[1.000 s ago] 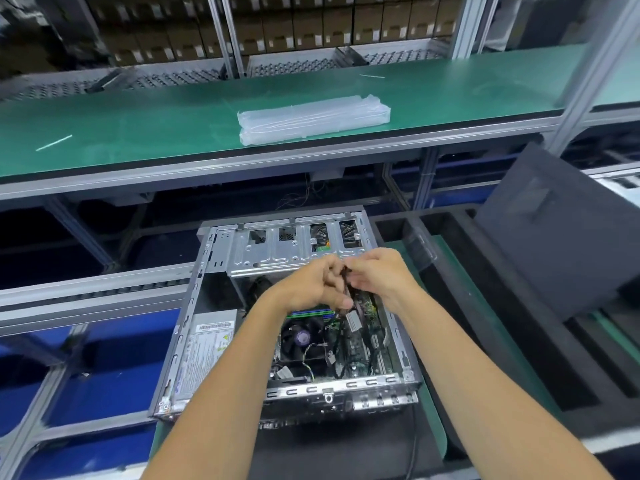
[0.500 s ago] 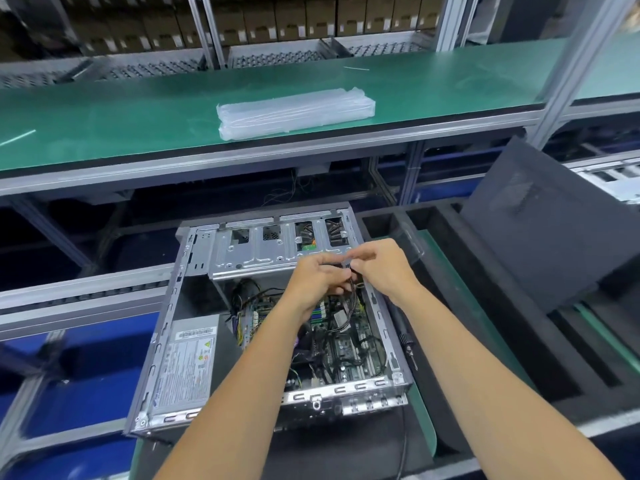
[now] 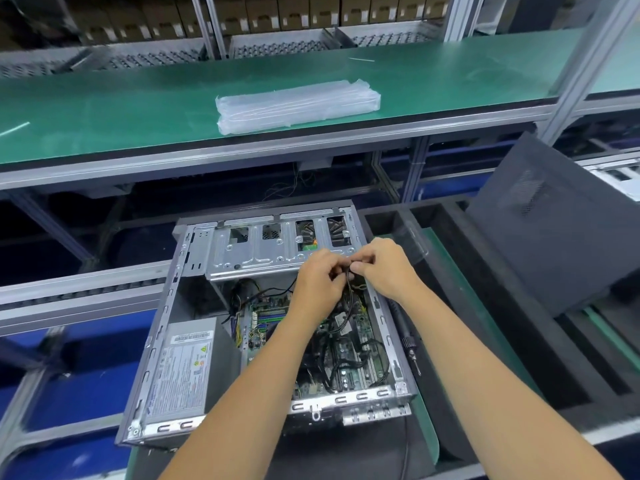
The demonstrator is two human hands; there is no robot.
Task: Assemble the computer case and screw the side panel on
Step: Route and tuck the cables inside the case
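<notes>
left hand (image 3: pixel 320 278): pinches black cable (image 3: pixel 349 295)
right hand (image 3: pixel 382 266): pinches same cable
computer case (image 3: pixel 194 306): open, side panel (image 3: pixel 561 230) leaning apart

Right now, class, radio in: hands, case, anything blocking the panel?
Left hand and right hand both pinch a thin black cable. Open grey metal computer case lies flat. Dark grey side panel leans off right. Cable not yet tucked in.

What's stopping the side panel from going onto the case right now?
Both hands, left hand and right hand, grip a black cable above the open case, so they sit right where the side panel must land. The panel leans to the right, apart from the case. A screwdriver lies along the case's right wall.
</notes>
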